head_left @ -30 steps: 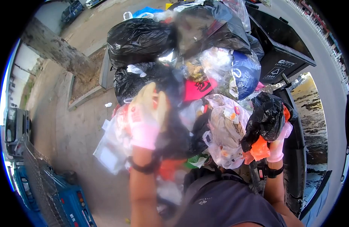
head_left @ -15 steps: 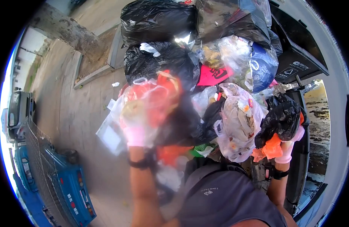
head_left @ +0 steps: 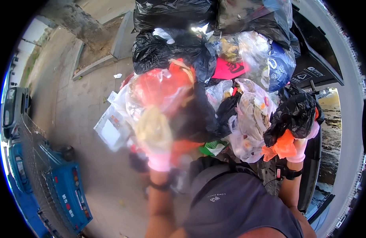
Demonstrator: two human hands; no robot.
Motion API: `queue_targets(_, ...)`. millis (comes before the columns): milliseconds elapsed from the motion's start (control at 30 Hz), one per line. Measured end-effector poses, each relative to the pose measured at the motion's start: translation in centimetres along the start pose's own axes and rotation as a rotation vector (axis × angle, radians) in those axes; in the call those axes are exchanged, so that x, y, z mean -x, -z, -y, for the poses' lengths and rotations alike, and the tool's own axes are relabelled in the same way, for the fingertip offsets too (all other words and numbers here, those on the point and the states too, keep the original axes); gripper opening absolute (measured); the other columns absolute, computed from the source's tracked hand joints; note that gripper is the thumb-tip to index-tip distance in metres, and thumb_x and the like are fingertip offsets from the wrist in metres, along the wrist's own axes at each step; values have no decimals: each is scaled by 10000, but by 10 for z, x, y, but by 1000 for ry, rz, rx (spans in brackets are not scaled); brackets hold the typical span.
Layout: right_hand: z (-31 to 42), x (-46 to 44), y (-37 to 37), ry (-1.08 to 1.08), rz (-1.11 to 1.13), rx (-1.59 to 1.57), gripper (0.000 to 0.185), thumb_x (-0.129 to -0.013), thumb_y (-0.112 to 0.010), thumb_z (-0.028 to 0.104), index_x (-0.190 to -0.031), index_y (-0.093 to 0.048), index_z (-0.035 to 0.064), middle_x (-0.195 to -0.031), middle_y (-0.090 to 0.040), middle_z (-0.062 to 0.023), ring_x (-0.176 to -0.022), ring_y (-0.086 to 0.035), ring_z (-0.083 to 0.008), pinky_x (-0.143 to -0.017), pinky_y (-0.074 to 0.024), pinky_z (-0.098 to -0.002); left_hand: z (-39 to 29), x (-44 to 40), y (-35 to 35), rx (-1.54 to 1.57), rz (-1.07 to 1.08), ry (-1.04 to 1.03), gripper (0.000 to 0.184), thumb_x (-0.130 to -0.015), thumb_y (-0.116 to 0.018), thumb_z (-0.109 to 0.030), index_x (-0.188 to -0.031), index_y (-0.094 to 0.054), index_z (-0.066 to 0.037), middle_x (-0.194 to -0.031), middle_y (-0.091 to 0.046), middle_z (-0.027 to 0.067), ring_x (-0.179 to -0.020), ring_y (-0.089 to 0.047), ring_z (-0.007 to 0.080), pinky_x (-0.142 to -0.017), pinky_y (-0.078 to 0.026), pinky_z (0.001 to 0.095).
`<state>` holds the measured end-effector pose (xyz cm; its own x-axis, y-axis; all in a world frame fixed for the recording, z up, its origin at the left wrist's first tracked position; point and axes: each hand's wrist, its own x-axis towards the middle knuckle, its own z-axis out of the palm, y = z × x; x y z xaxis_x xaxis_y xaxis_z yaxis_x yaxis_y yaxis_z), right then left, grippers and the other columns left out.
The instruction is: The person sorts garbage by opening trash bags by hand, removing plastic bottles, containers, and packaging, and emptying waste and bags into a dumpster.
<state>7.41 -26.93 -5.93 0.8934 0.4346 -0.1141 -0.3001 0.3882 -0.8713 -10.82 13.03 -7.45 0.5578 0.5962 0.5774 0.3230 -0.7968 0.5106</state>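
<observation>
My left hand (head_left: pixel 153 131), in a pale glove with a pink cuff, is smeared by motion. It is at the near edge of a red and clear plastic bag (head_left: pixel 161 89); its fingers cannot be made out. At the right, my gloved right hand (head_left: pixel 301 148) grips a crumpled black plastic bag (head_left: pixel 294 115), with an orange plastic bag (head_left: pixel 284 146) bunched beside it. Between the hands lies a translucent bag of refuse (head_left: pixel 252 119). A blurred dark bag (head_left: pixel 194 119) sits right of my left hand.
Large black refuse bags (head_left: pixel 173 16) are piled at the far side, with a pink printed sheet (head_left: pixel 228 69) and a blue bag (head_left: pixel 280 67) among them. A black bin (head_left: pixel 315 69) stands right. Left are a tree planter curb (head_left: pixel 95 65) and a parked blue vehicle (head_left: pixel 72 194).
My left hand has shifted right and slightly nearer to my body, away from the middle of the red and clear bag. My right hand still holds the black bag, nearly unmoved.
</observation>
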Motion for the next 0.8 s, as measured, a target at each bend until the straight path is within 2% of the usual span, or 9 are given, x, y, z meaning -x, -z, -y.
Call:
queue_targets(33,-1,2,1,16,-14,7,390,-1058,-645,254,-1388,-581,55,-1282,-653,-69,-1156,-630,-239,-1036,-524,-394,-6,-6,0,57,-29,-21,227,-905,-763,-47,-1130,-775,-23,-1151,-765,160,-1069,-720,385,-984,-537,469)
queue_targets(133,-3,5,0,65,-53,28,399,-1039,-663,211,-1388,-573,42,-1278,-652,-79,-1141,-635,-246,-1012,-541,-399,-27,-48,-15,104,-60,-164,180,-933,-739,-79,-1099,-765,-13,-1143,-764,172,-1052,-726,382,-957,-550,468)
queue_targets(267,-3,9,-7,84,-14,88,391,-1044,-652,212,-1387,-569,42,-1270,-654,-80,-1137,-639,-241,-1006,-543,-390,-64,-120,-77,87,494,-21,457,-968,-687,-457,-1127,-766,-36,-1168,-761,196,-1075,-736,367,-936,-571,457)
queue_targets(333,-5,13,-5,68,-55,70,392,-1039,-664,226,-1379,-575,53,-1255,-660,-76,-1124,-645,-238,-998,-544,-388,-80,-144,-128,-134,797,14,653,-887,-653,-567,-1178,-763,7,-1216,-749,225,-1122,-722,407,-974,-559,469)
queue_targets(467,-3,21,-3,138,-138,16,404,-1038,-673,233,-1393,-575,66,-1276,-661,-65,-1150,-637,-240,-1024,-534,-398,-60,-136,-222,-353,1073,15,556,-922,-629,-464,-1217,-769,-14,-1292,-733,218,-1185,-716,388,-1007,-559,470)
queue_targets(500,-5,24,10,166,-185,24,409,-1039,-675,233,-1400,-574,70,-1286,-660,-62,-1162,-634,-241,-1035,-529,-404,-39,-130,-260,-394,979,6,471,-954,-602,-402,-1196,-783,-41,-1278,-739,213,-1177,-721,387,-990,-565,485)
queue_targets(667,0,49,39,89,-296,-24,428,-1041,-677,238,-1420,-569,71,-1318,-654,-64,-1175,-629,-250,-1063,-515,-412,-19,-173,-209,-171,681,14,306,-920,-615,-331,-963,-798,-91,-1001,-771,228,-951,-735,447,-874,-570,477)
queue_targets(733,2,48,39,56,-260,-43,417,-1038,-671,229,-1409,-569,67,-1317,-651,-68,-1166,-627,-249,-1051,-515,-402,-22,-186,-168,-51,587,58,263,-899,-665,-294,-822,-727,-51,-786,-725,192,-741,-684,399,-741,-537,429)
queue_targets(800,3,44,33,38,-180,-47,388,-1033,-659,210,-1380,-571,60,-1304,-650,-74,-1148,-623,-244,-1021,-520,-383,-12,-188,-141,255,563,202,283,-890,-710,-242,-756,-610,-14,-633,-546,111,-589,-523,244,-621,-448,362)
